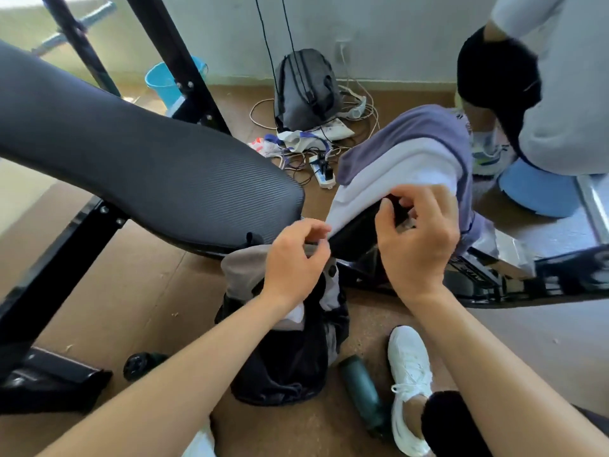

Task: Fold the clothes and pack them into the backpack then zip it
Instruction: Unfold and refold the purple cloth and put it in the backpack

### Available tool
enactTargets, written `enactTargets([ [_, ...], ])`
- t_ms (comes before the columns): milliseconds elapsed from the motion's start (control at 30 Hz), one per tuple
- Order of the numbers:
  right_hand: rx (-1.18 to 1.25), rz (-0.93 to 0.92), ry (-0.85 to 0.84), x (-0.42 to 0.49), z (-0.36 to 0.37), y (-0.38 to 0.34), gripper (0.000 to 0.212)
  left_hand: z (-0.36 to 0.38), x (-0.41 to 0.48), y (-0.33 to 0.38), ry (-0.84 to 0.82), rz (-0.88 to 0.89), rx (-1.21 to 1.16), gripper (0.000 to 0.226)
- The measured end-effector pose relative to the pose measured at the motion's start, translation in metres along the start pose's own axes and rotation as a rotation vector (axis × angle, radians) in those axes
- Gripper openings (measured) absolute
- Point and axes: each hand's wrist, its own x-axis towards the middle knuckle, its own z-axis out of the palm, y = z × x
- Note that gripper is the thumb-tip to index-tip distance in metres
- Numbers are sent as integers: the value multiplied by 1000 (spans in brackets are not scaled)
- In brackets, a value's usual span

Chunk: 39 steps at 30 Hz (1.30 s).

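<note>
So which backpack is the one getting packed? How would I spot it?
Find the big black ribbed bench pad that slants across the left side. Just below its lower tip, a dark backpack stands open on the brown floor, light grey cloth sticking out of its top, with the left hand at its mouth. The other backpack, grey and shut, leans against the far wall.

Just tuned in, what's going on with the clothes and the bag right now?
A person sits on the floor with a black backpack standing open between their arms, clothes already showing inside it. The left hand pinches fabric at the bag's top edge. The right hand grips the edge of a white garment draped with a purple garment over the bench frame. The bag is not zipped yet.
</note>
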Motion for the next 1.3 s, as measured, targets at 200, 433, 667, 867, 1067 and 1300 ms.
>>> enactTargets([
  [200,-42,382,-218,43,-15,40,63,37,86,66,-67,16,-115,22],
  [433,503,795,-323,66,-20,81,39,79,137,104,-230,54,-166,63],
  [667,328,795,-251,71,-28,97,11,92,123,100,-157,112,-220,55],
  [867,274,387,-75,71,-49,60,13,96,118,102,-60,118,-151,67],
  [1067,564,242,-330,48,-66,20,11,92,112,98,10,184,-36,62],
  [1300,622,396,-366,42,-65,15,16,62,112,77,-184,220,-41,74],
])
